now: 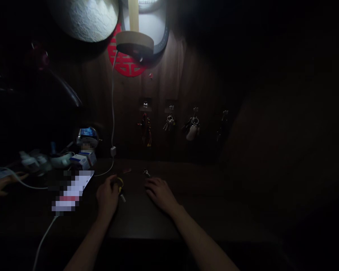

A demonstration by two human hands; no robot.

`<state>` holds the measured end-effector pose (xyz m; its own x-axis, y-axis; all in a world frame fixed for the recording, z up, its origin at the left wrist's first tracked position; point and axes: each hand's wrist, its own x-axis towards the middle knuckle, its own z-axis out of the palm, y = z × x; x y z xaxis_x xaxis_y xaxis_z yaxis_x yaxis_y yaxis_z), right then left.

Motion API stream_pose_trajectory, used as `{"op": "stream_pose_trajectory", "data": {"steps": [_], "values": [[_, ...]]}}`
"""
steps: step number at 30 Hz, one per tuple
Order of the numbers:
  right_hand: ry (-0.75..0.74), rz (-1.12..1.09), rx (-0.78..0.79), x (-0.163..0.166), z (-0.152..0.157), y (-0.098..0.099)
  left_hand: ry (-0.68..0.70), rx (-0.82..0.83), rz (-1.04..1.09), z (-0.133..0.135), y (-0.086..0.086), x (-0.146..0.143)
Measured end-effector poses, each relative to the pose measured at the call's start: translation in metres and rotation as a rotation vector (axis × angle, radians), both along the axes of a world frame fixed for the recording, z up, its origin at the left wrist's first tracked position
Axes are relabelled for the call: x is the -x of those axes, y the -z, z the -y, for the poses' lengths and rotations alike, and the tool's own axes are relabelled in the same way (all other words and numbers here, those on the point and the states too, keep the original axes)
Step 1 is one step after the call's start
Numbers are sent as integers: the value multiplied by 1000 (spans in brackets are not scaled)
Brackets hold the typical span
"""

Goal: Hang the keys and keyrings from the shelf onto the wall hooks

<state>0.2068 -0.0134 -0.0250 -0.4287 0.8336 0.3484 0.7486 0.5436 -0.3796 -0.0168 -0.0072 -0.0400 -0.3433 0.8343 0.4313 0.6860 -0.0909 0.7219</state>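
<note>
Dark wooden desk point(141, 222): L hand point(109, 195) closed on small metal key w/ yellow ring point(120, 183), mid-desk. R hand point(159, 194) well apart, flat, palm down, just below small silver key point(146, 172) nr back edge.

On my feed, the left hand point(107, 195) sits on the surface point(141, 222) around a key point(122, 195), with the right hand point(160, 194) just to its right. A second key point(146, 172) lies behind them. Left of both lies a flat device point(72, 190), a box point(83, 160) behind it. Key bunches point(169, 123) hang in a row on the wall point(169, 75) behind the surface.
</note>
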Motion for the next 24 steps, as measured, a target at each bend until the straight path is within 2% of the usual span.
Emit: {"op": "stream_pose_trajectory", "data": {"steps": [4, 6, 9, 11, 13, 19, 24], "values": [[114, -38, 2, -2, -1, 3, 129, 70, -189, 8, -6, -11], [164, -53, -1, -4, -2, 5, 231, 81, -185, 11, -7, -16], [209, -65, -1, -7, -3, 7, 454, 59, -159, 14, -6, -22], [211, -72, -5, -7, -3, 6, 610, 63, -146, 15, -3, -26], [190, -80, -22, -5, -2, 5, 707, 87, -120, 14, 0, -28], [52, -48, -53, -1, -2, 5, 786, 78, -86, 15, 5, -29], [7, -53, -20, -1, -1, 5, 797, 30, -132, 15, 6, -29]]}}
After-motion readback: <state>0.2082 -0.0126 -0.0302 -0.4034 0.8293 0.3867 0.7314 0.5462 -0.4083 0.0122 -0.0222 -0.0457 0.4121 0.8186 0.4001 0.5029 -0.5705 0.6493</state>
